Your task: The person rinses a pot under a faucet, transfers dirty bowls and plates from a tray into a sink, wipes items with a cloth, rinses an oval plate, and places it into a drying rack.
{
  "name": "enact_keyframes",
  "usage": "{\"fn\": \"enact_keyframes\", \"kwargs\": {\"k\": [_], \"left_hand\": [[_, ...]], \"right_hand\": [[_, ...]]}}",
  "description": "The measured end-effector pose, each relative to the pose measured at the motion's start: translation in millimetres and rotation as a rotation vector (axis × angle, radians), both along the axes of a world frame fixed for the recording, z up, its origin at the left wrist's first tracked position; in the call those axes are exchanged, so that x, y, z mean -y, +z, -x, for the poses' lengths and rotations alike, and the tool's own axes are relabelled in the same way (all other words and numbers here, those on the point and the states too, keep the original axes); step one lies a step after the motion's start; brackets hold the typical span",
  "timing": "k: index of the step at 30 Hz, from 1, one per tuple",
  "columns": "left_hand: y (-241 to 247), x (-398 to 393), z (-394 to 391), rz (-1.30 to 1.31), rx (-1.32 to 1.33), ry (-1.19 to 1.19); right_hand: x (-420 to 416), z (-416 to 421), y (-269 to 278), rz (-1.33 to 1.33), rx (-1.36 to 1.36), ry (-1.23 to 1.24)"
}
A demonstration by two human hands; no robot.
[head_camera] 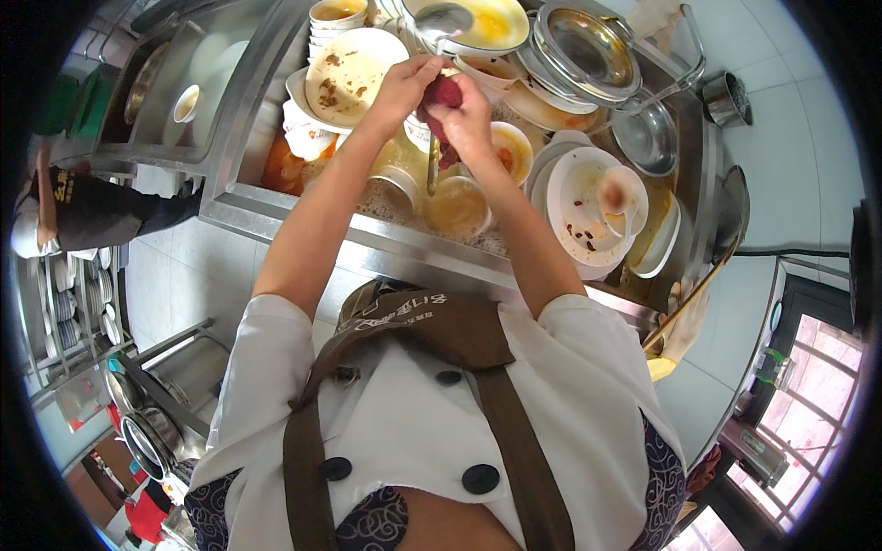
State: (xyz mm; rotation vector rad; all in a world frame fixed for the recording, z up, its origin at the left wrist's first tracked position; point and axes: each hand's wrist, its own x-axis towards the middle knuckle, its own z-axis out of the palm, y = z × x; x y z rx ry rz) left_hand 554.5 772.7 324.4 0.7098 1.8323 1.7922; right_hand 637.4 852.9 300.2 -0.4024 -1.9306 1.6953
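Over the sink, my left hand (405, 89) grips a metal ladle (444, 24) near the neck, its bowl pointing away from me. My right hand (468, 117) is closed on a dark red cloth (446, 93) bunched around the handle. The handle's end (433, 175) sticks out below the cloth, towards me. Beneath my hands sit white bowls, and one round bowl (458, 206) is full of cloudy water. A food-stained cream bowl (355, 76) lies left of my left hand. Right of my right hand is a bowl with orange residue (511, 151).
The steel sink (372, 241) holds several stacked dishes in murky water. Metal pans (586, 52) pile up at the back right, near a faucet pipe (689, 69). White plates with a spoon (586, 220) stand at right. Another person (89, 206) is at far left, beside a second sink (186, 89).
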Motion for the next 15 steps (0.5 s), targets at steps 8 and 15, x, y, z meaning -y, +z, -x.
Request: {"fn": "enact_keyframes", "kwargs": {"k": [8,15], "left_hand": [[-13,11,-3,-0.25,0.397,0.356],[-19,36,33,-0.295,0.343,0.356]], "right_hand": [[27,-15,-39,-0.304,0.151,0.124],[22,-72,-113,-0.403,0.325,0.336]]}}
